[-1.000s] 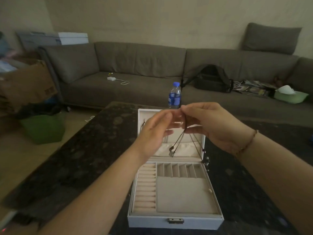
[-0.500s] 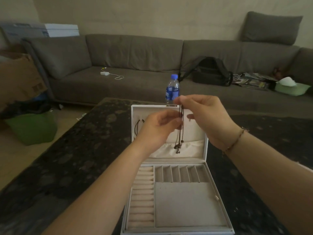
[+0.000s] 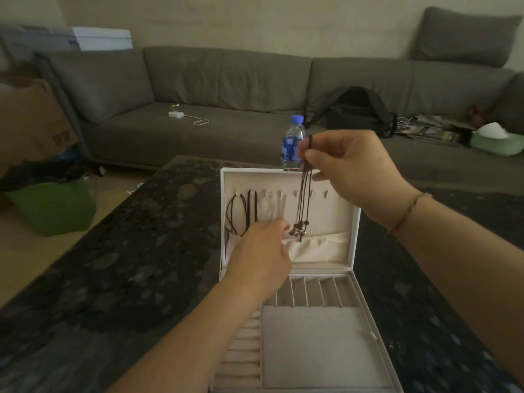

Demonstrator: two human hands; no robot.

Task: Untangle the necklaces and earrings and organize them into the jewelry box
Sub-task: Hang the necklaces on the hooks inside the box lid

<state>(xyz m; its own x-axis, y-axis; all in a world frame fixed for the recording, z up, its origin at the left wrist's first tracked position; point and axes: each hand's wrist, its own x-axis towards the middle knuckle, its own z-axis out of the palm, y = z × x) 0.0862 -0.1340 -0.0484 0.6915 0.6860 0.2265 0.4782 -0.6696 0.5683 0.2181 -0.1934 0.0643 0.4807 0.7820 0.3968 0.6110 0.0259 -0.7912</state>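
Head view.

Jewelry box (image 3: pixel 354 245): white, open, standing on a dark mottled table (image 3: pixel 127 265). Lid upright, with a row of hooks along its top and a gathered cream pocket (image 3: pixel 317 248) across its lower part. Base shows ring rolls at left, a row of narrow slots at the back, and one flat grey panel.

Hung necklaces (image 3: pixel 243 211): dark cords looped on the leftmost hooks of the lid, their lower ends dropping into the pocket.

Held necklace (image 3: pixel 303 194): dark cord bunched in several strands, hanging straight down in front of the lid, with small beads and a pendant at the bottom, level with the pocket's top edge.

Right hand (image 3: pixel 351 171): raised above the lid; thumb and forefinger pinch the top of the held necklace, other fingers curled.

Left hand (image 3: pixel 261 256): low in front of the lid, back to the camera, fingertips blurred and reaching toward the pendant end; whether they pinch it cannot be told.

Water bottle (image 3: pixel 292 143): blue cap and label, upright behind the box.

Sofa (image 3: pixel 221 89): grey, beyond the table, bearing a black bag (image 3: pixel 357 109) and a white charger (image 3: pixel 177 114).
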